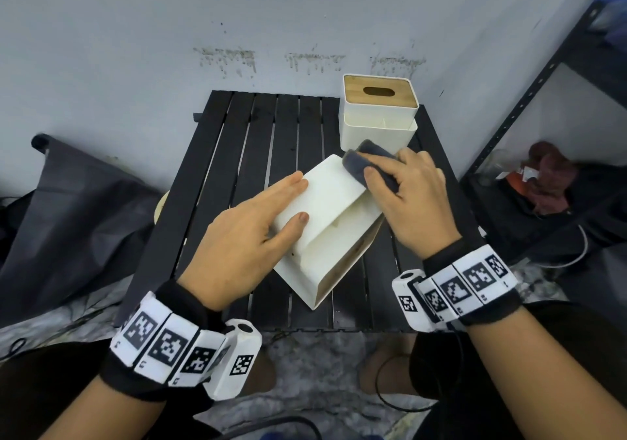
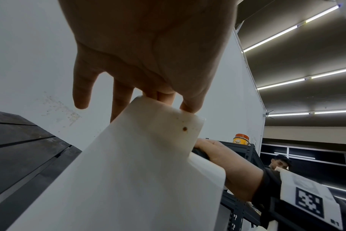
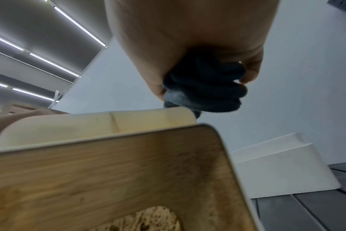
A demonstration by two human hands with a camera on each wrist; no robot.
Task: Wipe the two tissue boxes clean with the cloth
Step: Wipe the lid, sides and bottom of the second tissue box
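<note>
A white tissue box (image 1: pixel 334 222) lies tipped on its side mid-table, its wooden lid (image 3: pixel 128 179) facing me at the lower right. My left hand (image 1: pixel 258 212) rests flat on its upper face with straight fingers, thumb on top. My right hand (image 1: pixel 403 192) grips a bunched dark grey cloth (image 1: pixel 368 165) and presses it on the box's far right corner; the cloth (image 3: pixel 205 87) shows wadded in the fist. The white box (image 2: pixel 140 171) carries a brown spot (image 2: pixel 185 129) near my left fingers. A second tissue box (image 1: pixel 378 114) stands upright at the table's back right.
The black slatted table (image 1: pixel 258 141) stands against a stained grey wall. A dark metal shelf (image 1: pixel 549 76) with clutter is at the right. A dark bag (image 1: pixel 68 202) lies on the floor at the left. Another person (image 2: pixel 280 162) is far off behind the shelf.
</note>
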